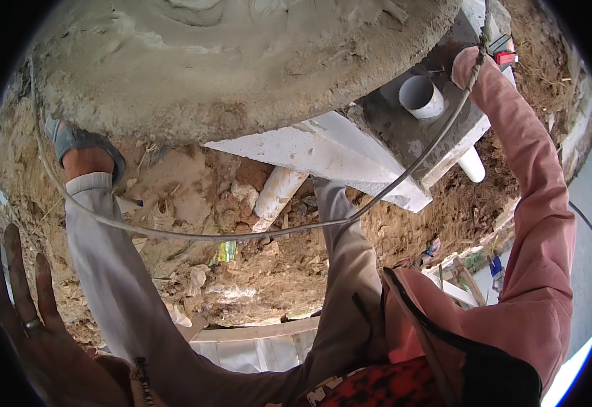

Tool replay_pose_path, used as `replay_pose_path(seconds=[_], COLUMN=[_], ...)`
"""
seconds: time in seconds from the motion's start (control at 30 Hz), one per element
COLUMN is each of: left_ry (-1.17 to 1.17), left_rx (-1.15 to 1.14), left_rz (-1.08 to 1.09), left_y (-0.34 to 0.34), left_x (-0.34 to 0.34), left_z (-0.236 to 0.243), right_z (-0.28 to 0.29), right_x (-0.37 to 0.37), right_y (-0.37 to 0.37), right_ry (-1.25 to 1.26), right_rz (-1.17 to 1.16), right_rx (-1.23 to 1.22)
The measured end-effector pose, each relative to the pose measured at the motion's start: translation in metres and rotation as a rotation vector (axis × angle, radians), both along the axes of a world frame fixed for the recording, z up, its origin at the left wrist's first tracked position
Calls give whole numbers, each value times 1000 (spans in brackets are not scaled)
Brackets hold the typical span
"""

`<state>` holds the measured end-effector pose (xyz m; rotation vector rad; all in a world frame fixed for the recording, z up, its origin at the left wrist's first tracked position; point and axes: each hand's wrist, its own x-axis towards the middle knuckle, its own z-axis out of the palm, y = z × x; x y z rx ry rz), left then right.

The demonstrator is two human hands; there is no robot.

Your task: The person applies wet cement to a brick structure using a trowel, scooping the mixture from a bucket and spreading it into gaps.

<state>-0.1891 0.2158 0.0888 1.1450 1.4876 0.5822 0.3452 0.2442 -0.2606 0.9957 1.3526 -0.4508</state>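
My left hand (52, 339) is raised at the lower left, fingers spread, with a ring on one finger and a dark bracelet at the wrist. It holds nothing. My right arm, in a pink sleeve (533, 176), reaches to the upper right. There my right hand (447, 60) is dark and mostly hidden, so its fingers cannot be made out. It is beside a white pipe end (421, 97) standing up from a grey cement-covered block (391, 112). A large rounded container of wet grey mortar (242, 54) fills the top, with a grey wire or rope loop (275, 233) hanging across the view.
A pale concrete slab (330, 152) juts out under the mortar container, with a dirty pipe (279, 193) below it. Another white pipe (471, 165) pokes from the block's side. My feet stand on brown, rubble-strewn soil (174, 190). A red object (505, 57) lies at the far right.
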Motion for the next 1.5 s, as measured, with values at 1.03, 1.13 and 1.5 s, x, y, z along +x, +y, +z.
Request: replay_pose_path(seconds=[1.03, 1.13, 1.5], left_ry=[187, 217, 304], left_rx=[-16, -40, 60], left_rz=[111, 20, 87], left_y=[2, 2, -8], left_x=[22, 20, 36], left_z=[-6, -7, -15], right_z=[-43, -78, 34], right_x=[49, 56, 25], right_y=[-38, -53, -12], right_ry=[-56, -102, -7], right_rz=[-30, -80, 16], right_rx=[-23, -2, -61])
